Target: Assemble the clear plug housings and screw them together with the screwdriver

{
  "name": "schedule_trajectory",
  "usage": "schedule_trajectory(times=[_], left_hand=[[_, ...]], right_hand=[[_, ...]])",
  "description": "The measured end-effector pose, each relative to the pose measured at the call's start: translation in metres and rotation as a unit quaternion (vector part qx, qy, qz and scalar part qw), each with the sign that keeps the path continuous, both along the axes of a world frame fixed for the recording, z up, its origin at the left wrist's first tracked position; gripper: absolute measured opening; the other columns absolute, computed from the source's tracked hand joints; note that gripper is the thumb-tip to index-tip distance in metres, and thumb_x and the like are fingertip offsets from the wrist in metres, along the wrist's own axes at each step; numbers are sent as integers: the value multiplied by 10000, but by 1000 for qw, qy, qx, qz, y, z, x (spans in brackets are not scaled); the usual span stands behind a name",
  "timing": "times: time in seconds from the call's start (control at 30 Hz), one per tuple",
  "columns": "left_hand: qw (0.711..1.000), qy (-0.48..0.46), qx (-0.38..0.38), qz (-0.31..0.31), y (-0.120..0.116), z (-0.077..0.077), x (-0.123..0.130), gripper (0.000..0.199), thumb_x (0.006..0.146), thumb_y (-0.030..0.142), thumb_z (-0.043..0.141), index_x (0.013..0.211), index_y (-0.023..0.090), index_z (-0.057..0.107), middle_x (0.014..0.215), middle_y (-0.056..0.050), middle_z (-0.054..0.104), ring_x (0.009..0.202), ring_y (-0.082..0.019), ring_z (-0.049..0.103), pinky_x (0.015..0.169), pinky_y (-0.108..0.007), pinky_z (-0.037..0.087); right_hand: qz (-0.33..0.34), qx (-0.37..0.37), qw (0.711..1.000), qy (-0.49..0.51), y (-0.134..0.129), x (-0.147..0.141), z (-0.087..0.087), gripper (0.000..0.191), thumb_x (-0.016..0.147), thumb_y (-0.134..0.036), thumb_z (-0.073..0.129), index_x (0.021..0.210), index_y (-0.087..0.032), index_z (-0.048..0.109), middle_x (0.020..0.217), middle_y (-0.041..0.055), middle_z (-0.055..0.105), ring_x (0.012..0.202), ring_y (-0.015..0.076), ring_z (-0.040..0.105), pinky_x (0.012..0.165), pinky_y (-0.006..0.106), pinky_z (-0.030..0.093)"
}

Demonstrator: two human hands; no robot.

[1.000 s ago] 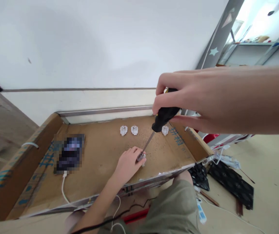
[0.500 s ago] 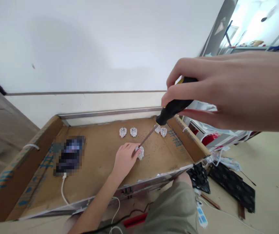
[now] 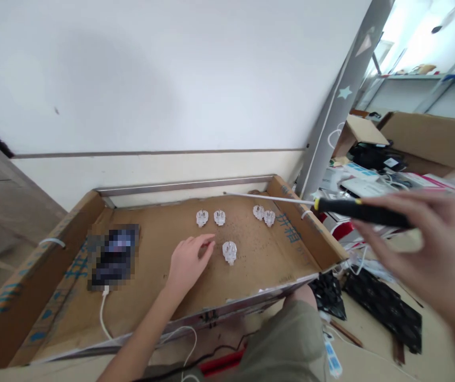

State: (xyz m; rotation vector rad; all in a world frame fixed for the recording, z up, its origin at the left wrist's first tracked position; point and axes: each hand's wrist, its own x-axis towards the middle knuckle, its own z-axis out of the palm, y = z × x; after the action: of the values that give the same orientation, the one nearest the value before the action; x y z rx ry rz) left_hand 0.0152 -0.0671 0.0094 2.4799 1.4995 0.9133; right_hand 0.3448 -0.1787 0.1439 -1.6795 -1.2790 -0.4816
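A clear plug (image 3: 229,253) lies near the middle of the cardboard tray (image 3: 156,265), prongs upward. Just left of it is my left hand (image 3: 191,261), empty, its thumb and fingers apart. My right hand (image 3: 422,239), blurred, grips the black and yellow handle of a screwdriver (image 3: 362,210) at the right, above the tray's side wall. The shaft points left over the back of the tray. Two clear plugs sit behind my left hand, one (image 3: 202,218) beside another (image 3: 219,217). Farther right, a plug (image 3: 258,212) and another (image 3: 269,218) lie close together.
A pixelated dark device (image 3: 114,254) with a white cable (image 3: 102,313) lies at the tray's left. Behind stands a white wall panel (image 3: 172,95). Dark panels (image 3: 382,307) lie on the floor at the right, below boxes and papers. Small dark specks dot the cardboard.
My left hand has let go of the middle plug and moved left. My right hand has lifted the screwdriver tip off the plug and swung down to the right, turning the shaft nearly level.
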Motion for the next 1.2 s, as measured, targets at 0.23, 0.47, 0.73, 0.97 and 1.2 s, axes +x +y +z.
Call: schedule_trajectory(times=[0.23, 0.47, 0.73, 0.97, 1.2], left_hand=[[998, -30, -11, 52, 9, 0, -21, 250, 886, 347, 456, 1065, 255, 605, 866, -4, 682, 773, -183, 624, 736, -312, 459], [997, -71, -26, 23, 46, 2, -25, 256, 891, 311, 439, 1089, 243, 586, 956, -21, 673, 892, -177, 620, 824, -307, 465], [994, -97, -14, 53, 46, -10, -29, 256, 878, 274, 441, 1088, 257, 587, 983, -19, 673, 913, -186, 616, 811, -312, 475], [995, -94, -13, 42, 47, -10, -27, 250, 885, 280, 440, 1083, 255, 591, 978, -17, 672, 890, -173, 615, 821, -311, 468], [997, -76, -6, 25, 44, -14, -22, 258, 884, 293, 430, 1073, 230, 593, 895, -28, 676, 793, -168, 612, 760, -300, 469]], right_hand=[[-38, 7, 995, 97, -14, -75, -182, 346, 822, -387, 544, 1072, -149, 564, 976, 128, 510, 869, 202, 533, 604, 286, 481], [-74, -68, 992, 79, -15, -94, -203, 384, 801, -448, 576, 1098, -206, 596, 984, 96, 534, 860, 223, 559, 723, 333, 441], [18, -142, 990, -9, 43, -102, -171, 285, 796, -390, 546, 977, -178, 607, 956, 120, 546, 940, 301, 500, 783, 441, 393], [237, -220, 945, -43, 78, -159, -151, 321, 720, -299, 623, 1026, -225, 560, 955, 50, 551, 858, 199, 561, 744, 325, 469], [275, -210, 938, 10, 113, -152, -164, 223, 760, -162, 546, 984, -165, 541, 981, 51, 520, 848, 147, 540, 757, 310, 472]])
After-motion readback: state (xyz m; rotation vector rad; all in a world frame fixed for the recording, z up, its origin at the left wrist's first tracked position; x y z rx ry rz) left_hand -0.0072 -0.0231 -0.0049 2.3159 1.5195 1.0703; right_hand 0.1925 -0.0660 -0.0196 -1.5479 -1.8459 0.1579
